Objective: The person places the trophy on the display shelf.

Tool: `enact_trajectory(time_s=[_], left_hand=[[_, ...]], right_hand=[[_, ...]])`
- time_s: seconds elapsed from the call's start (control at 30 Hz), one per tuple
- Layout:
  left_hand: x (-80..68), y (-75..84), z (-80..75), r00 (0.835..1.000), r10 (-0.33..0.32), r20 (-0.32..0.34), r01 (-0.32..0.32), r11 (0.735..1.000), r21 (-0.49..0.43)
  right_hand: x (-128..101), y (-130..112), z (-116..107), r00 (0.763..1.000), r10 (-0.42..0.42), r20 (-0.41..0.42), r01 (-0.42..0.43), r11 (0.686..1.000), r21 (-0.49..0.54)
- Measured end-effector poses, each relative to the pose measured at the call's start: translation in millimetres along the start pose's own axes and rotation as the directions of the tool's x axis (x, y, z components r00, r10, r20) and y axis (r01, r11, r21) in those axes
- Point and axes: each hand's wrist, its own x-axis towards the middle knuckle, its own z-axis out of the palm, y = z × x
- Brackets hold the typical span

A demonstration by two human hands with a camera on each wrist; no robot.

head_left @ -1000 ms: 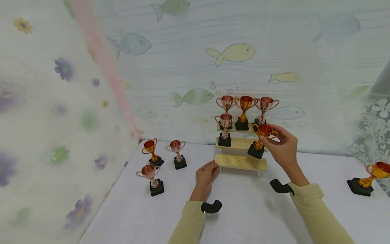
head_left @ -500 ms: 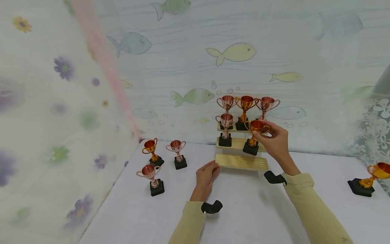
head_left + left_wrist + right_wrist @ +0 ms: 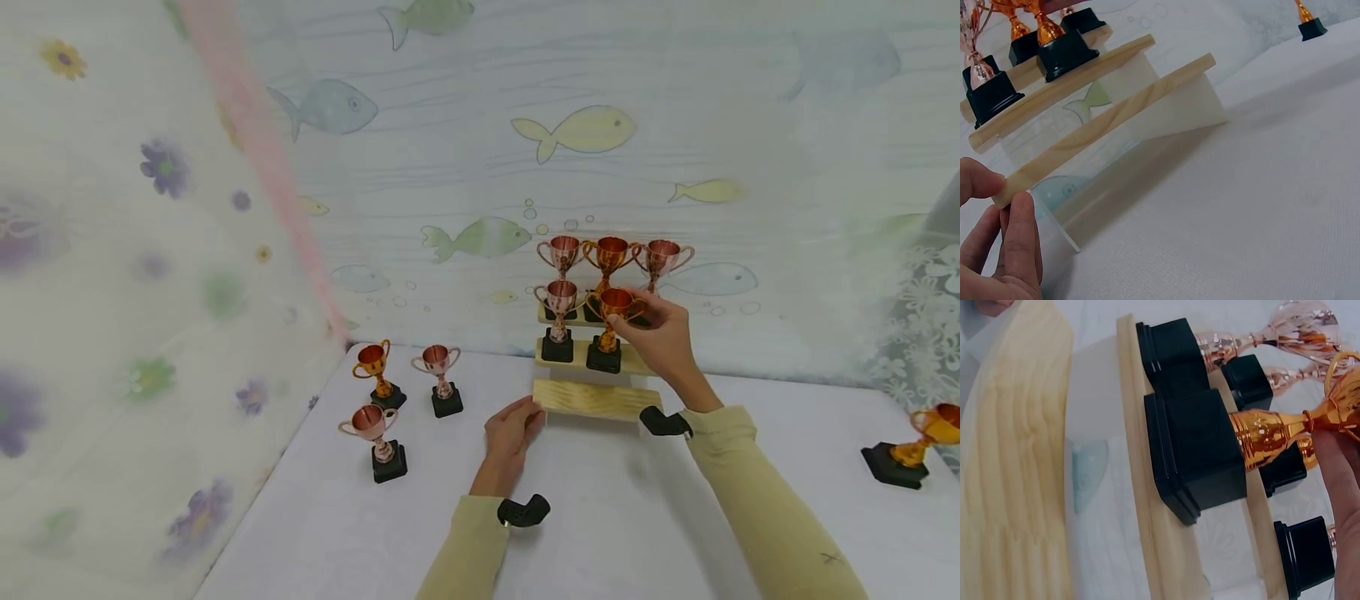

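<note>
A three-step wooden stand stands at the back of the white table. My left hand pinches the left end of its lowest plank between thumb and fingers. My right hand grips the cup of a gold trophy. The trophy's black base sits on the middle step, right beside a rose trophy. Three more trophies line the top step. In the right wrist view my finger touches the gold stem.
Three loose trophies stand on the table at the left: a gold one and two rose ones. Another gold trophy stands far right. A fish-patterned wall rises behind the stand, and a flowered curtain hangs at the left.
My right hand has carried the gold trophy left and up from the stand's front right corner onto the middle step. My left hand has stayed on the lowest plank.
</note>
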Motion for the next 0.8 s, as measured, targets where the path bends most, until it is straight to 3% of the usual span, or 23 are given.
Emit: enact_trajectory(time_s=[0.33,0.8], left_hand=[[0.6,0.4,1.8,1.0,-0.01,-0.012,0.01,1.0,0.01],[-0.6,0.7,0.6,1.0,0.004,-0.007,-0.004,1.0,0.012]], right_hand=[[10,6,-2,0.998,0.014,0.066,-0.014,1.0,0.006],[9,7,4,0.998,0.032,0.057,-0.036,0.997,0.074]])
